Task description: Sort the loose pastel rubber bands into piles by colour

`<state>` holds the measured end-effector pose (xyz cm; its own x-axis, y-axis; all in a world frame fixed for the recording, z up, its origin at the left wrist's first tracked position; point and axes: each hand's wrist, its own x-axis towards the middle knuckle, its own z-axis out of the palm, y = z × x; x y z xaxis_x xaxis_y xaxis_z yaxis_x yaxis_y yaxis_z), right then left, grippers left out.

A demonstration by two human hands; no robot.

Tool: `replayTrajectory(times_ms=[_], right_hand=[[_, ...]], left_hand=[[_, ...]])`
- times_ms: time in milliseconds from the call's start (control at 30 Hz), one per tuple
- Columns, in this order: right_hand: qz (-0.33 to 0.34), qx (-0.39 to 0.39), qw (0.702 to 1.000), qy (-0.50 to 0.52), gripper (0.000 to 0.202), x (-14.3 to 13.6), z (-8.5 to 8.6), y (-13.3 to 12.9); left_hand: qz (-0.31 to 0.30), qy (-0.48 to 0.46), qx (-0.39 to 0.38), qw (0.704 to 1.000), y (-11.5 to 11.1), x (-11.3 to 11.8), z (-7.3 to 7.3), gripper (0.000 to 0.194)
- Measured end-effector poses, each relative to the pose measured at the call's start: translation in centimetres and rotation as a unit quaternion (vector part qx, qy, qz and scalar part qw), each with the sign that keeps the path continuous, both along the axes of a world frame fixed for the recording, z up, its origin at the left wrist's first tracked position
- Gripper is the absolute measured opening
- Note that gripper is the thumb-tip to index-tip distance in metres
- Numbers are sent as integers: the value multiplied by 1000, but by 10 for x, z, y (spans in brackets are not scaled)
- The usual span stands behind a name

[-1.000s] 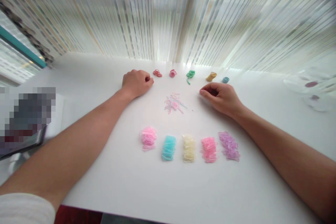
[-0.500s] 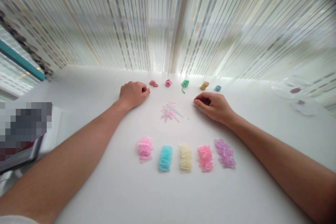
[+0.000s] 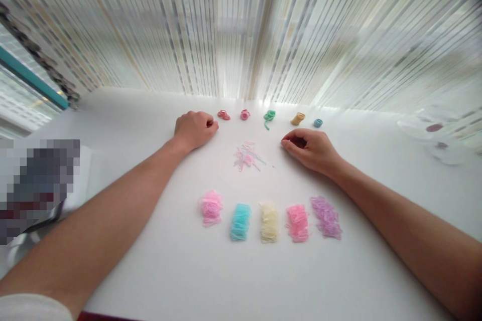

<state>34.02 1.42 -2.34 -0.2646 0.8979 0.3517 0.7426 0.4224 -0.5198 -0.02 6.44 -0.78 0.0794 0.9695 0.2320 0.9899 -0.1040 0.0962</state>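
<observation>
across the white table (image 3: 226, 281) both our hands rest: the left hand (image 3: 196, 129) curled into a loose fist, the right hand (image 3: 311, 149) curved with thumb and fingertips drawn together; whether anything sits in that pinch, we cannot tell. the loose pile (image 3: 247, 159) of pale pink and bluish strips lies between them, pointing every way, one bluish strip angling toward our near right.

nearer us stand five bundles in a row. the purple bundle (image 3: 326, 217) slants from far left to near right; the turquoise bundle (image 3: 240, 221), pale yellow bundle (image 3: 269, 222), deeper pink bundle (image 3: 298, 223) and light pink bundle (image 3: 211, 208) run roughly away from us, strips crosswise. of the small far coils, the green coil (image 3: 269, 116) trails a tail toward us, and the coral coil (image 3: 223, 115) is just beside our left knuckles.

the far edge meets the striped curtain (image 3: 241, 25); we see white surface spread between front row and near edge, and around the pile.

since half a second ago, our view has shifted slightly; hands and piles keep their places, and a red strip (image 3: 98, 317) shows below.
</observation>
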Motion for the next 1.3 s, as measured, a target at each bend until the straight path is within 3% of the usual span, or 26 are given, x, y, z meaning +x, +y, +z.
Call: replayTrajectory(times_ms=[767, 1067, 1300], right_hand=[[-1, -16, 1000, -6, 33, 4, -4, -1], [84, -84, 992, 49, 26, -9, 9, -10], [165, -122, 978, 38, 19, -29, 18, -28]], left_hand=[[-18, -31, 9, 999, 0, -1, -7, 33], [0, -5, 0, 1000, 0, -1, 0, 35], [2, 0, -1, 1000, 1, -1, 0, 36]])
